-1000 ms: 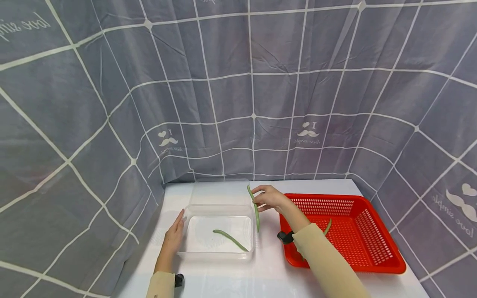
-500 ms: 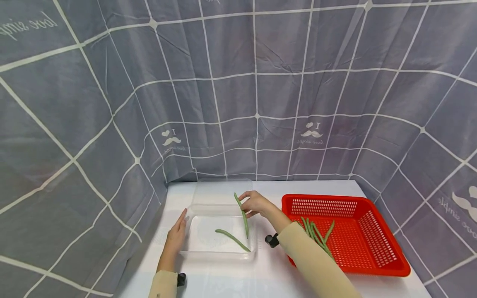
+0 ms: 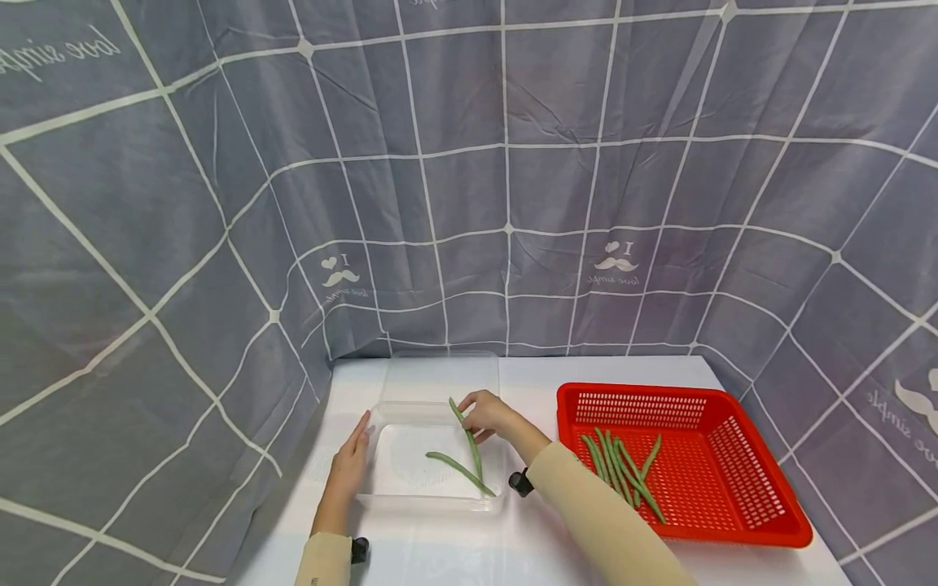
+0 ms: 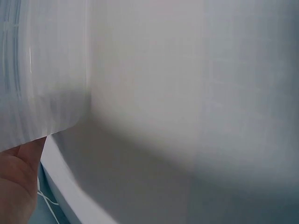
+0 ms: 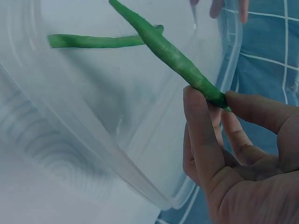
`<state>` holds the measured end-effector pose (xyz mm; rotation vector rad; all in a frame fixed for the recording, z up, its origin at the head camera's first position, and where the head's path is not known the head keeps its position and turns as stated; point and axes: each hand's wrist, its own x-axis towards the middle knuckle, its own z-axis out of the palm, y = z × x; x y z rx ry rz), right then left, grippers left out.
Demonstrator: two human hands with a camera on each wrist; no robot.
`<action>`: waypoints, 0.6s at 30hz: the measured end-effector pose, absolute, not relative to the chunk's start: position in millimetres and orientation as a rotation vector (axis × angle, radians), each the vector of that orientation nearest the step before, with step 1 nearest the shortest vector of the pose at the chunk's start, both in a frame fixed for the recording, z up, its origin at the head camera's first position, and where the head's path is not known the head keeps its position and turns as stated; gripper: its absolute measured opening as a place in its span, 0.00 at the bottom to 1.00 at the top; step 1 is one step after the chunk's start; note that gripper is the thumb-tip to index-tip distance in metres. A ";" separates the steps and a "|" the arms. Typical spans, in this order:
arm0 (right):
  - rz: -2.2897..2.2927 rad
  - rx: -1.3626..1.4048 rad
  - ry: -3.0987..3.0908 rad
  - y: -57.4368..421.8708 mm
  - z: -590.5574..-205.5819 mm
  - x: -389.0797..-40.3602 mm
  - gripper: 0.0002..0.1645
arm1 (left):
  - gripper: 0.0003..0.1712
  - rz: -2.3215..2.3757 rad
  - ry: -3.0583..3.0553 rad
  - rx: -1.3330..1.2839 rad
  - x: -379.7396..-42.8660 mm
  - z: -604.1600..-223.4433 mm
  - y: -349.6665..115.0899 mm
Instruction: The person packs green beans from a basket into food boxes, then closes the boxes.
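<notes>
A green bean (image 3: 471,443) slants down into a clear plastic container (image 3: 432,503), pinched between the thumb and fingers of my right hand (image 3: 489,413). The right wrist view shows that grip near one end of the bean, above the container's floor. On that floor lies a second green bean (image 5: 98,42), with the held one crossing in front of it in this view. My left hand (image 3: 348,468) rests against the container's left side, fingers extended. In the left wrist view, part of the left hand (image 4: 18,182) shows by the translucent wall, its fingertips hidden behind it.
To the right stands a red perforated basket (image 3: 721,488) with several green beans (image 3: 607,457) in its left part. A clear, flat plastic piece (image 3: 440,370) lies behind the container. A grey checked curtain (image 3: 542,195) encloses the white table (image 3: 440,557) at the back and sides.
My right hand has carried the green bean leftward and down, from beside the container's right edge to over its inside. The basket's beans have come into fuller view. My left hand has stayed at the container.
</notes>
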<state>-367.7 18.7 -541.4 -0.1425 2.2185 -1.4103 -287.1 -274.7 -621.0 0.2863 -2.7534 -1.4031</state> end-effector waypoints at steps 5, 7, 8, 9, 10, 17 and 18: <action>-1.333 -0.124 2.270 8.0 -548.0 -366.9 0.20 | 0.31 -1.401 -2.744 0.278 -286.8 -622.2 -274.5; -1.293 -0.111 2.296 4.3 -550.5 -366.9 0.19 | 0.31 -1.405 -2.739 0.284 -286.9 -622.7 -274.2; -1.273 -0.107 2.307 2.6 -552.1 -367.1 0.19 | 0.31 -1.406 -2.737 0.288 -286.8 -622.9 -274.0; -1.255 -0.104 2.318 0.8 -553.5 -367.3 0.19 | 0.30 -1.405 -2.734 0.288 -286.8 -623.4 -273.9; -1.238 -0.105 2.330 -0.9 -555.3 -367.5 0.18 | 0.30 -1.404 -2.731 0.290 -286.6 -623.6 -273.6; -1.094 -0.143 2.408 -10.3 -565.8 -369.6 0.12 | 0.30 -1.401 -2.727 0.293 -286.1 -622.8 -272.6; -1.078 -0.152 2.421 -11.2 -566.8 -369.7 0.12 | 0.30 -1.400 -2.727 0.294 -286.3 -622.7 -272.6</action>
